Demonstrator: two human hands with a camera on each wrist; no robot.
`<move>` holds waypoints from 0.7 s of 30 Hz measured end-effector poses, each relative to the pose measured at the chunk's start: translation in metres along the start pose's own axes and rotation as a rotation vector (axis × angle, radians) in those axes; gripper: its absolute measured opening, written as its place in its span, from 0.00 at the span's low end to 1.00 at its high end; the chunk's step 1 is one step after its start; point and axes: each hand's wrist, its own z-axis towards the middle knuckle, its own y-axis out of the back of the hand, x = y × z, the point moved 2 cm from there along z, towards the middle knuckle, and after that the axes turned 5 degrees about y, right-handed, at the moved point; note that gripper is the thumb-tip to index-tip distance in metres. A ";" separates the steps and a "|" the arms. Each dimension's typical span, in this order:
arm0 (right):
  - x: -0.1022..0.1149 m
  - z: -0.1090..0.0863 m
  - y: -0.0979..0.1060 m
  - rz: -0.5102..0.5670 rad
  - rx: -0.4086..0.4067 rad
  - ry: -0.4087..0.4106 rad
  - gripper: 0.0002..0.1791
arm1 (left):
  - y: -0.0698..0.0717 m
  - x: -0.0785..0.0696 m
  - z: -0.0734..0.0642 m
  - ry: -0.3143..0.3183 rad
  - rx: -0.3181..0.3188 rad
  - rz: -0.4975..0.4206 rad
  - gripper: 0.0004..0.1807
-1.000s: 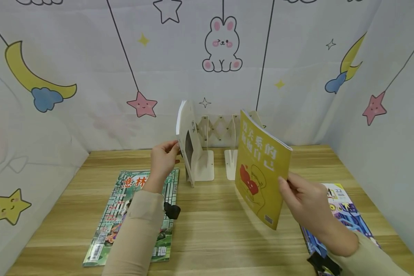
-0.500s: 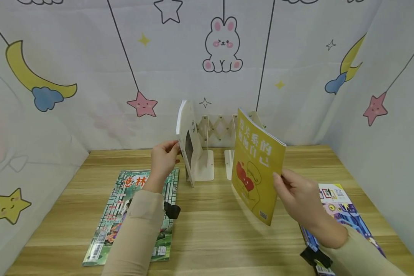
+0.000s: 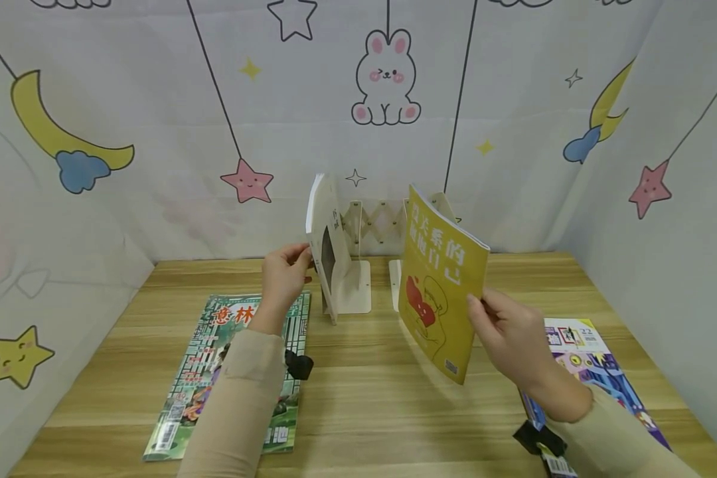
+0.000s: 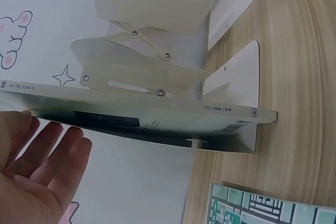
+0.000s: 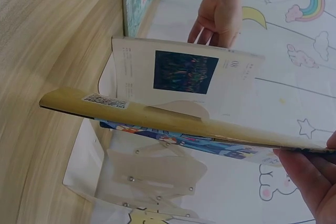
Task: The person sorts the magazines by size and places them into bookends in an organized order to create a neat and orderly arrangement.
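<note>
In the head view my left hand (image 3: pixel 285 279) pinches the near edge of a white magazine (image 3: pixel 324 249), which stands upright. It leans by the left side of an off-white expandable bookend (image 3: pixel 354 292); the left wrist view shows the spine of this magazine (image 4: pixel 220 109), with my fingers (image 4: pixel 68 150) along its outer side. My right hand (image 3: pixel 510 338) grips the right edge of a yellow magazine (image 3: pixel 439 285) with a red heart drawing. This one is held upright and tilted above the table, in front of the bookend's right part, which it partly hides.
A green magazine (image 3: pixel 293 398) lies flat on the wooden table (image 3: pixel 370 411) beneath my left forearm. A blue and purple magazine (image 3: pixel 609 372) lies on the right, partly under my right forearm. A white patterned cloth (image 3: pixel 311 133) stands behind the table and along both sides.
My right hand has carried the yellow magazine a little to the left and slightly upward, closer to the bookend. My left hand and the white magazine stay where they were.
</note>
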 end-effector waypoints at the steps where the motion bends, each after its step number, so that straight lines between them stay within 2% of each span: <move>1: 0.000 0.000 -0.001 0.005 0.000 -0.002 0.06 | 0.000 0.000 0.000 0.000 0.001 0.000 0.16; 21: -0.001 0.006 -0.018 0.046 -0.010 -0.041 0.06 | 0.000 0.000 0.000 -0.005 0.000 0.013 0.16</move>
